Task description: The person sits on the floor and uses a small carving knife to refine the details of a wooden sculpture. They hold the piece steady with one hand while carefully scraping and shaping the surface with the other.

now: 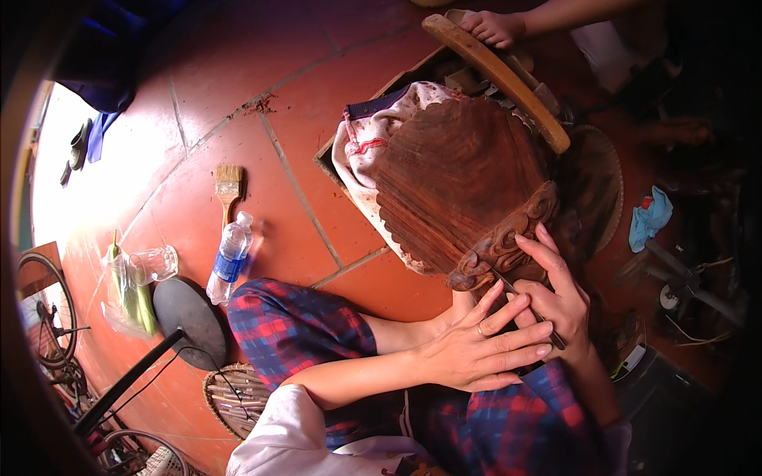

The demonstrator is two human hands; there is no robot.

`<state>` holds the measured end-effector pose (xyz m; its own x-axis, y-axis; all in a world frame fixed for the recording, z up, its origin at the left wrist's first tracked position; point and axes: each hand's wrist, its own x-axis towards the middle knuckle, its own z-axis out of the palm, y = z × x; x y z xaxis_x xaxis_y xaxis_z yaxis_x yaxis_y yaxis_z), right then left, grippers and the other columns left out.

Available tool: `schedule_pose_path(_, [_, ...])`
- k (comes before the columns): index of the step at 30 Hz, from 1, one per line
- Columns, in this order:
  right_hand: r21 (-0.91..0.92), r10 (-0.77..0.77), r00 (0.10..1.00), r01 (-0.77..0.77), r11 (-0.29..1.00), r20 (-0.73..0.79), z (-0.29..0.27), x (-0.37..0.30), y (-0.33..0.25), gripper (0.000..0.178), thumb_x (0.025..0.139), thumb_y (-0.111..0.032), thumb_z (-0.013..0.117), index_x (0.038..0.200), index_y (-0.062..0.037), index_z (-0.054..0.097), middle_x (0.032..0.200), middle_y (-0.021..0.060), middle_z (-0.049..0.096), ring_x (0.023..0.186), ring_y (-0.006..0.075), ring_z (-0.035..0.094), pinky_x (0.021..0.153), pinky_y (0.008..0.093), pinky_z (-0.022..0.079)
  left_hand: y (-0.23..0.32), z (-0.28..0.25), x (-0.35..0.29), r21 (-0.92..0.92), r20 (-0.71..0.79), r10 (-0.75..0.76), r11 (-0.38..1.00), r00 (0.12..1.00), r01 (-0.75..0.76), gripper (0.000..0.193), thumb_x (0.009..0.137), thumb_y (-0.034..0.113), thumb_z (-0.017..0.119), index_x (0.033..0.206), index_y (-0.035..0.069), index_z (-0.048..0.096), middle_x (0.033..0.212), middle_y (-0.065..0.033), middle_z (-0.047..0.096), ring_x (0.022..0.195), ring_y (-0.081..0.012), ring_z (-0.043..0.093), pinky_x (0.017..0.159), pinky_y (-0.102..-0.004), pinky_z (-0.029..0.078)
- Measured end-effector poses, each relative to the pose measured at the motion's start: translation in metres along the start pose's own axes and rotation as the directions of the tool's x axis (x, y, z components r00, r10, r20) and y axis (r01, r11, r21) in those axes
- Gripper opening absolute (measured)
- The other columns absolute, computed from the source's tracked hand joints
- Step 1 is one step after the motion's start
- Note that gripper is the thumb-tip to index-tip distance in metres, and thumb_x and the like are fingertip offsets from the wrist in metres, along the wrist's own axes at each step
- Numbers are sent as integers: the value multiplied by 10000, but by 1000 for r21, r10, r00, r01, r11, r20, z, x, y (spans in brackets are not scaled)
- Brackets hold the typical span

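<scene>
A dark brown wooden panel (460,174) with a scalloped edge and a carved scroll border (512,234) lies in front of me on a bundled white cloth (369,159). My right hand (563,305) is closed on a slim carving chisel (506,282), its blade end against the carved border. Two of that hand's fingers stretch up over the carving. My left hand (468,349), with a ring on one finger, lies across beside it. Its fingers are stretched out and apart, over the chisel's handle, which they partly hide.
A wooden bar (500,83) crosses behind the panel, near another person's hand (492,29). On the tiled floor left are a brush (228,186), a water bottle (230,258), a round black lamp base (189,321) and a basket of tools (230,397). A blue cloth (651,220) lies right.
</scene>
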<state>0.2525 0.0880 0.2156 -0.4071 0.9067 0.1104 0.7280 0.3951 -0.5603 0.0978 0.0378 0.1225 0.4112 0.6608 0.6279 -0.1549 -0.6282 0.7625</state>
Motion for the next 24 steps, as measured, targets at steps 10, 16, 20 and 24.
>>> schedule_pose_path(10, [207, 139, 990, -142, 968, 30, -11, 10, 11, 182, 863, -164, 661, 803, 8, 655, 1331, 292, 549, 1125, 406, 635, 883, 395, 553, -5, 8, 35, 53, -14, -11, 999, 1000, 11, 709, 864, 314, 688, 1491, 151, 401, 1569, -116, 314, 1478, -369, 202, 1170, -589, 175])
schedule_pose_path(16, [-33, -50, 998, 51, 998, 47, -14, 18, 9, 223, 856, -234, 638, 802, -18, 649, 1361, 262, 534, 1097, 425, 638, 970, 499, 502, 12, 2, 28, -25, -34, -116, 993, 993, 115, 704, 860, 298, 710, 1472, 104, 421, 1572, -185, 278, 1479, -407, 171, 1176, -569, 169])
schedule_pose_path(20, [208, 164, 985, -172, 963, 57, -16, 25, 4, 231, 848, -195, 655, 781, 25, 634, 1276, 336, 564, 983, 360, 703, 998, 478, 487, 5, -4, 42, 22, -4, -124, 992, 992, 124, 724, 848, 301, 750, 1457, 75, 432, 1562, -231, 273, 1477, -446, 134, 1172, -574, 172])
schedule_pose_path(24, [-59, -47, 998, 49, 997, 32, -13, 19, 3, 218, 836, -198, 660, 782, 12, 635, 1294, 307, 566, 930, 354, 708, 1010, 471, 481, 19, -1, 37, -26, -52, -114, 993, 992, 112, 745, 853, 308, 748, 1464, 52, 406, 1557, -252, 269, 1477, -441, 142, 1168, -570, 183])
